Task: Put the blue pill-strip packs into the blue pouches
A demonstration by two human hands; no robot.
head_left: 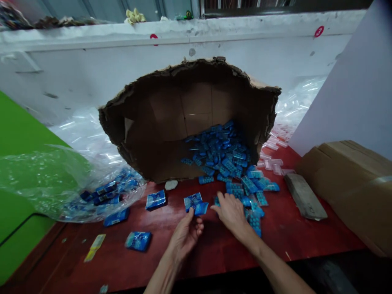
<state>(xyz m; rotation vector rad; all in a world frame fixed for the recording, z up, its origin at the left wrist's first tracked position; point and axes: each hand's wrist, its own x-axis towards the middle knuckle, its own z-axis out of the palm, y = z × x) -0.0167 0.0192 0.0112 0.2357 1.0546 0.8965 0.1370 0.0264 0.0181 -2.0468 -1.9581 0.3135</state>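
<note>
My left hand (187,233) is closed on a small blue packet (193,201), with the thumb on top of it, above the red table. To its right, my right hand (230,210) reaches over the near edge of a pile of blue blister packs (249,185); its fingertips rest at the packs, and whether they grip one cannot be made out. The pile spills out of a torn cardboard box (196,102) lying on its side. Separate blue packets lie on the table to the left, one (155,200) near the box and another (138,241) nearer the front.
A clear plastic bag (122,192) with blue packets lies at the left. A yellow strip (94,247) is near the front left of the red table (171,261). At the right are a grey block (305,197), a brown carton (349,192) and clear plastic pieces (274,163).
</note>
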